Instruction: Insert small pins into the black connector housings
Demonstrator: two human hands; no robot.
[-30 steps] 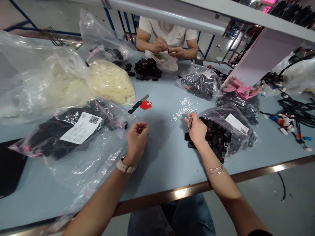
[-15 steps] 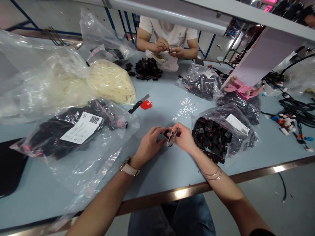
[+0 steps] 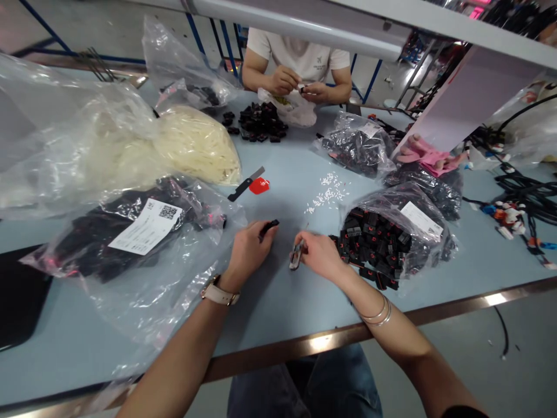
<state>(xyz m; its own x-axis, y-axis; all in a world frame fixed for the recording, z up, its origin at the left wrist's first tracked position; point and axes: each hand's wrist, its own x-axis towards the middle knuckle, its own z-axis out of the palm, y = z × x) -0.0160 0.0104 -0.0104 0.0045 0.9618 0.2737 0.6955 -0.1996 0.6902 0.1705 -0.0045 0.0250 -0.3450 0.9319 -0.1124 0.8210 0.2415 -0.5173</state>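
Between the fingertips of my left hand (image 3: 249, 254) is a small black plastic connector (image 3: 268, 229). My right hand (image 3: 321, 253) is closed around metal tweezers (image 3: 296, 256), their rounded end toward me and a thin tip pointing away. A gap of bare table separates the two hands. Beyond the right hand lies a scatter of tiny white pieces (image 3: 326, 194). Close to my right wrist, many black connectors with orange-red parts (image 3: 374, 238) spill from an opened clear plastic bag (image 3: 429, 249).
A black-handled blade (image 3: 244, 187) lies beside a red piece (image 3: 260, 185). Bags of black parts (image 3: 96, 232) and cream-coloured strips (image 3: 195, 145) fill the left. A co-worker (image 3: 296, 64) sits opposite, behind a pile of black parts (image 3: 260, 121). Pink gloves (image 3: 429, 155) rest by the white post.
My hands have moved apart. The left went leftward and slightly up with the connector; the right came slightly nearer to me with the tweezers.
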